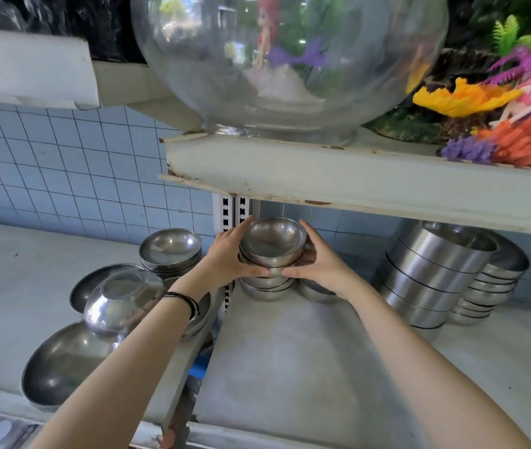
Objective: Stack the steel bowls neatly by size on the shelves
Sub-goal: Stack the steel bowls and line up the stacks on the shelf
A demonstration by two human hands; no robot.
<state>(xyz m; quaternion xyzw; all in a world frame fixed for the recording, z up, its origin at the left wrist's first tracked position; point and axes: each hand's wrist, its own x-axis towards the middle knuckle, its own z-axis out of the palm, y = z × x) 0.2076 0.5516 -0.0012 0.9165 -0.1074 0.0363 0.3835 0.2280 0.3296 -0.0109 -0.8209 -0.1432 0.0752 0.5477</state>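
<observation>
Steel sorting looks half done: left hand (228, 254) and right hand (321, 262) curl their fingers round the small bowl stack (272, 246) just right of the post (225, 205), neat piles (432, 270) further right, loose bowls (118, 306) left of it seemingly unsorted.

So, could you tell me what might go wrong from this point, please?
The small bowl stack is held only at its sides by the left grip and right grip, so the top bowl could slide off if tilted. The upper shelf hangs close above; lifting may knock it. A separate bowl lies right beside the stack and could be bumped.
</observation>
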